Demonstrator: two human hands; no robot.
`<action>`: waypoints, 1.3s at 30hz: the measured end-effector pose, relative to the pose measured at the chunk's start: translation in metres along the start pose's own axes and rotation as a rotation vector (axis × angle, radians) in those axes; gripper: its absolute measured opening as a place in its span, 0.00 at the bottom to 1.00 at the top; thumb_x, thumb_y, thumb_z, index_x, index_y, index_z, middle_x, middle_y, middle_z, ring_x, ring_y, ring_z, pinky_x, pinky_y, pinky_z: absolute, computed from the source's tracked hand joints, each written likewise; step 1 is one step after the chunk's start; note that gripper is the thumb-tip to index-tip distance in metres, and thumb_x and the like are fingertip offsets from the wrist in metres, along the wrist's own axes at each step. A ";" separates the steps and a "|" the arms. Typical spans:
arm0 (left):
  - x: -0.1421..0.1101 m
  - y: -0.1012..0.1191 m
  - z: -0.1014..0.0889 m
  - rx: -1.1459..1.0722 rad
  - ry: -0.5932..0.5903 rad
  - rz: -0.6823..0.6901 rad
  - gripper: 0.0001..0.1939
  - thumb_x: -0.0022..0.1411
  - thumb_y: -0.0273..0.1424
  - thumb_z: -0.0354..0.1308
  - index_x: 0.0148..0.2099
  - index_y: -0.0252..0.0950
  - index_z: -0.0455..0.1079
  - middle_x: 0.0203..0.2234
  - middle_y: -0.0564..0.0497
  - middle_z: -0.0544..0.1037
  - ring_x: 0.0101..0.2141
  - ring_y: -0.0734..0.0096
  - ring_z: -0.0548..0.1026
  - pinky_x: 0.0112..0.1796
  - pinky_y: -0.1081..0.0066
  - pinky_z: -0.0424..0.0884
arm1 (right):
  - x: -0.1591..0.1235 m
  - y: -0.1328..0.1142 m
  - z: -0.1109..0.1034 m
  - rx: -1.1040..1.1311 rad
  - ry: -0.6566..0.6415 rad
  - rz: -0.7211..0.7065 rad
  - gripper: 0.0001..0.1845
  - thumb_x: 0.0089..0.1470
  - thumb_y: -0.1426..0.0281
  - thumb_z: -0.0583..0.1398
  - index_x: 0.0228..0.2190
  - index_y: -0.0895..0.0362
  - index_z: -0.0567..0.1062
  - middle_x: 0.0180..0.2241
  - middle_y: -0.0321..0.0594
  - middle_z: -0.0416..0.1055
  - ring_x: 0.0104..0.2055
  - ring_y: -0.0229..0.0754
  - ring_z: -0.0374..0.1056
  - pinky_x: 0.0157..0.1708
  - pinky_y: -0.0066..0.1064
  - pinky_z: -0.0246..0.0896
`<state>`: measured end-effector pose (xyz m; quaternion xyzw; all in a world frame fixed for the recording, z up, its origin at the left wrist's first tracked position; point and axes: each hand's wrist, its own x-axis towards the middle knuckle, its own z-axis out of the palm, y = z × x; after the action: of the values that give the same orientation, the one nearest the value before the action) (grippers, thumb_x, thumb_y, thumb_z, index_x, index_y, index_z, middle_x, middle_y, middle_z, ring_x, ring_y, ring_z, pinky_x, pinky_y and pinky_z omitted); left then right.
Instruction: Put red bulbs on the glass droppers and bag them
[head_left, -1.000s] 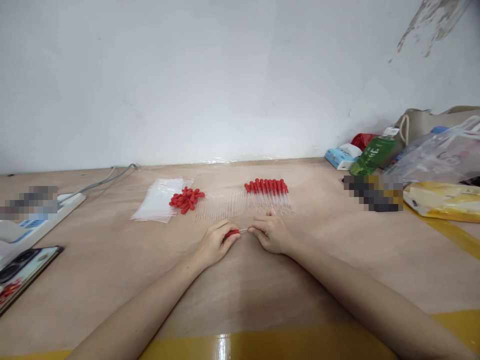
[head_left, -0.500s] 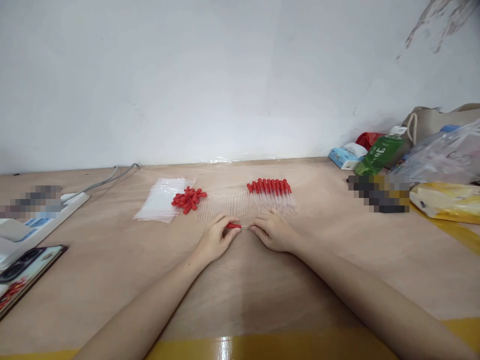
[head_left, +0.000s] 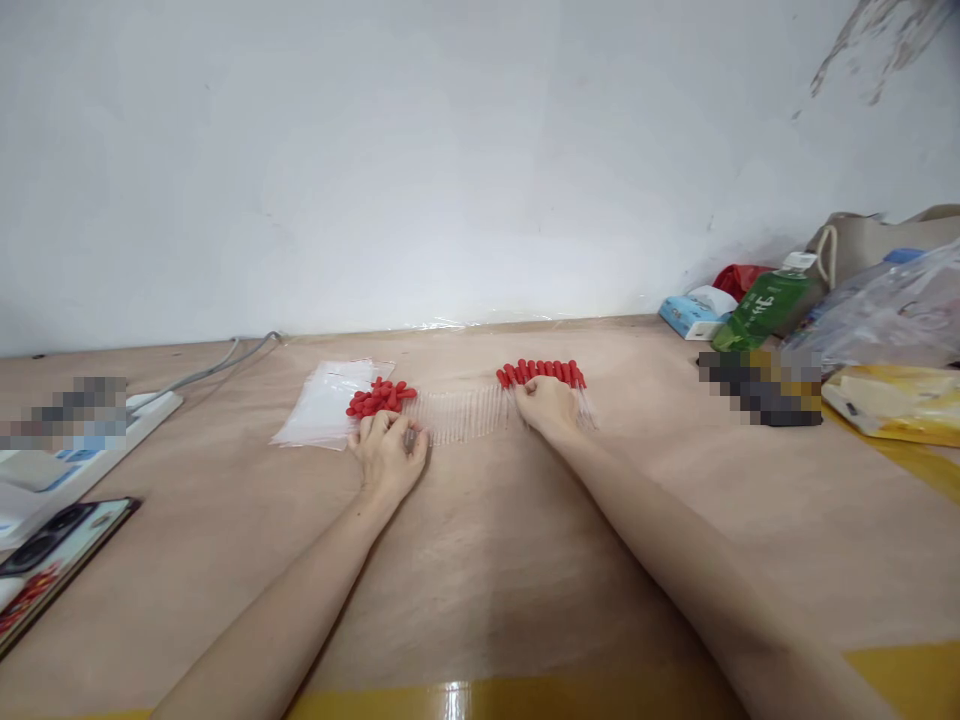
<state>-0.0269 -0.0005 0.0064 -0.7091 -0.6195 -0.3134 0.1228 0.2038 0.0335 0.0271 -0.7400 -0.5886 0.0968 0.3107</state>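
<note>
My left hand is at the near edge of a pile of red rubber bulbs. Its fingers are bent but apart, and nothing shows between thumb and forefinger. Over the row of assembled droppers, clear thin tubes with red bulbs on top, my right hand is closed in a pinch on a dropper at the row's left end. That hand hides much of the tubes. Between the two hands lies a row of bare clear tubes, side by side.
White plastic bags lie in a stack left of the bulbs. A power strip and a phone are at the left. Along the right stand a tissue pack, a green bottle and a yellow packet.
My hands have moved apart from the front middle, where they held a red bulb and a clear tube together. The left went to the bulb pile, the right to the dropper row.
</note>
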 end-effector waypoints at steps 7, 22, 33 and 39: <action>0.003 -0.006 -0.003 0.032 0.026 -0.097 0.11 0.51 0.38 0.55 0.24 0.37 0.64 0.30 0.49 0.69 0.38 0.59 0.64 0.39 0.62 0.51 | 0.002 -0.004 0.014 -0.166 -0.036 -0.006 0.16 0.49 0.61 0.51 0.21 0.57 0.72 0.24 0.42 0.72 0.30 0.44 0.67 0.37 0.38 0.48; 0.011 -0.020 -0.004 0.107 0.056 -0.177 0.11 0.52 0.38 0.53 0.35 0.39 0.69 0.34 0.46 0.68 0.41 0.54 0.62 0.40 0.58 0.51 | -0.011 -0.027 0.020 -0.366 -0.129 -0.150 0.13 0.48 0.68 0.51 0.26 0.60 0.74 0.27 0.49 0.72 0.31 0.47 0.68 0.39 0.42 0.43; 0.025 -0.022 -0.001 0.181 0.146 -0.152 0.15 0.54 0.41 0.51 0.40 0.39 0.69 0.40 0.44 0.67 0.44 0.53 0.60 0.41 0.58 0.50 | -0.018 -0.032 0.006 -0.306 -0.212 -0.154 0.15 0.52 0.68 0.49 0.29 0.62 0.73 0.29 0.54 0.71 0.33 0.51 0.66 0.37 0.42 0.46; 0.062 -0.046 0.000 0.176 0.017 -0.027 0.15 0.57 0.38 0.48 0.43 0.40 0.69 0.45 0.44 0.68 0.48 0.53 0.60 0.45 0.55 0.48 | -0.036 -0.007 -0.015 -0.175 -0.133 -0.437 0.11 0.55 0.71 0.45 0.34 0.62 0.64 0.30 0.50 0.68 0.31 0.46 0.63 0.29 0.33 0.52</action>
<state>-0.0689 0.0592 0.0334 -0.6844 -0.6533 -0.2653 0.1856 0.1948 -0.0040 0.0349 -0.6112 -0.7601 0.0246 0.2194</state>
